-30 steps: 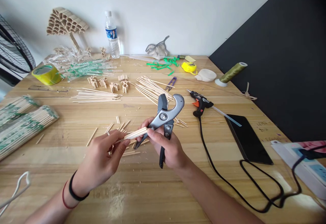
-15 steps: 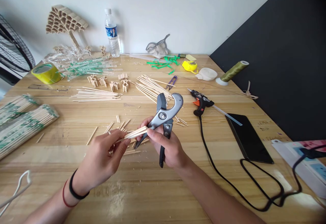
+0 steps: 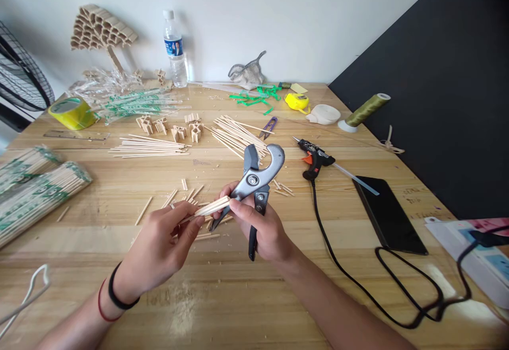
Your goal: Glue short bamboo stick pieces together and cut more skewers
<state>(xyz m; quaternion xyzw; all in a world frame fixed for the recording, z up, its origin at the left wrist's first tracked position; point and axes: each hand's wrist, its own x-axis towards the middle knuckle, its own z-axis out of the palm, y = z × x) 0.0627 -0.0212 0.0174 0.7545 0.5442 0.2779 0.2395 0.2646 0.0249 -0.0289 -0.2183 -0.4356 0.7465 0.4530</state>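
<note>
Pinched in my left hand [image 3: 165, 241] is a small bundle of short wooden sticks [image 3: 212, 207], pointing up to the right. My right hand [image 3: 264, 228] is wrapped round the grey cutter [image 3: 258, 177], its jaws apart and pointing away from me. The thumb of my right hand touches the right end of the bundle. Cut stick pieces [image 3: 193, 193] lie on the table behind and under my hands, partly hidden. Farther back are two loose piles of long sticks, one at the left [image 3: 151, 147] and one in the middle [image 3: 238, 135].
A glue gun [image 3: 314, 159] with a black cable lies right of my hands, beside a black tablet [image 3: 392, 215]. Small stick pieces [image 3: 178, 134], a bottle [image 3: 175, 55], yellow tape [image 3: 73, 114] and purple snips [image 3: 268, 127] sit farther back. Packed sticks [image 3: 40, 201] lie left.
</note>
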